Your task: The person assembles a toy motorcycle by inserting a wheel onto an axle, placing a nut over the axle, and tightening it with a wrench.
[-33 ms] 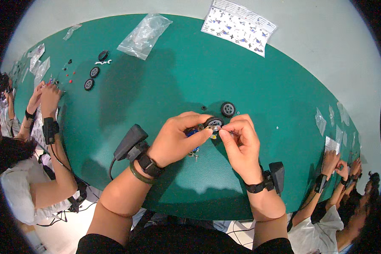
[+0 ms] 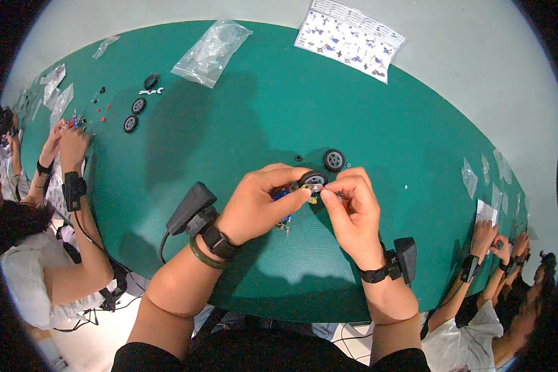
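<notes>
Pale floor (image 2: pixel 74 344): carrying dark cables (image 2: pixel 84 322), lower left.
Green desk (image 2: pixel 192 142): curving across, bearing loose wheels (image 2: pixel 139 105), then a clear bag (image 2: pixel 214 53).
Left hand (image 2: pixel 254 204): grasping a blue assembly (image 2: pixel 283 219) above the desk with bent fingers (image 2: pixel 296 200).
Instruction sheet (image 2: pixel 351 42): overhanging the far edge.
Right hand (image 2: pixel 359 214): pinching a small silvery piece (image 2: pixel 317 188) beside a black wheel (image 2: pixel 314 178).
Clear packets (image 2: pixel 469 177): lying near the right edge.

I get a bright, fairly even feed, with light apparently falling from above. Soft, overlapping shadows spread across the green, smooth-surfaced, rounded table (image 2: pixel 428 142), which shows a paler sheen between the forearms. Glare streaks the clear, crinkled plastic bag (image 2: pixel 212 53). My fisheye view bends the table's edge and darkens to grainy black at the rim; the small silver metallic part (image 2: pixel 315 188) between the bare left hand (image 2: pixel 270 201) and bare right hand (image 2: pixel 356 211) lacks crisp detail.
</notes>
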`<state>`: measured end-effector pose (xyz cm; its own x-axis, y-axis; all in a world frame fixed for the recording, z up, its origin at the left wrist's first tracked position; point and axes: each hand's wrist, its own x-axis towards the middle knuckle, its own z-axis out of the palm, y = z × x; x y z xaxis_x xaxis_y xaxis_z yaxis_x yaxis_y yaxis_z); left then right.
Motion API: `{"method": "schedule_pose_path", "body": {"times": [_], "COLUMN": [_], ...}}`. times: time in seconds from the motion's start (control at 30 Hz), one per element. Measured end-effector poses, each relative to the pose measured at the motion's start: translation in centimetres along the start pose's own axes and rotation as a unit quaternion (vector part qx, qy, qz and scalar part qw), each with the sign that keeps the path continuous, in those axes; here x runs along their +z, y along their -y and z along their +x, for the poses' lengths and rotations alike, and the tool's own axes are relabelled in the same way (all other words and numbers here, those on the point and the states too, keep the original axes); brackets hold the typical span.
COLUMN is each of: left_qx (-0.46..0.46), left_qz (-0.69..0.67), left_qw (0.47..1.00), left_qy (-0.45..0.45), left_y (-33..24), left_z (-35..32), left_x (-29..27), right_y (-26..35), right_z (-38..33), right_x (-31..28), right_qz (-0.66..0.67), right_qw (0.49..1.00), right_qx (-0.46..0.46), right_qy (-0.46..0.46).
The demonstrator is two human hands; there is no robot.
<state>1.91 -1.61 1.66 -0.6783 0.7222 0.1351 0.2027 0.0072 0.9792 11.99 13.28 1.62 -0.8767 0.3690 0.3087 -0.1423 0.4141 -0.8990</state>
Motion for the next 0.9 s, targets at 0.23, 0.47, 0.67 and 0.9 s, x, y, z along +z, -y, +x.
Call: {"method": "schedule_pose_path", "body": {"times": [0.23, 0.47, 0.67, 0.9], "left_qx": [-0.057, -0.043, -0.118, -0.187], "left_qz": [-0.066, -0.106, -0.140, -0.226], "left_qw": [0.996, 0.992, 0.981, 0.956], "left_qy": [-0.030, -0.057, -0.058, -0.015], "left_y": [0.1, 0.7, 0.5, 0.8], "left_z": [0.1, 0.1, 0.4, 1.1], "left_x": [0.3, 1.0, 0.3, -0.1], "right_y": [0.0, -0.4, -0.1, -1.2], "right_z": [-1.1, -2.2, -1.5, 0.1], "right_x": [1.6, 3.0, 2.2, 0.5], "right_qz": [0.115, 0.132, 0.171, 0.025], "right_qw": [0.992, 0.989, 0.978, 0.998], "right_qx": [0.053, 0.057, 0.114, 0.041], "right_qy": [0.006, 0.022, 0.023, -0.035]}}
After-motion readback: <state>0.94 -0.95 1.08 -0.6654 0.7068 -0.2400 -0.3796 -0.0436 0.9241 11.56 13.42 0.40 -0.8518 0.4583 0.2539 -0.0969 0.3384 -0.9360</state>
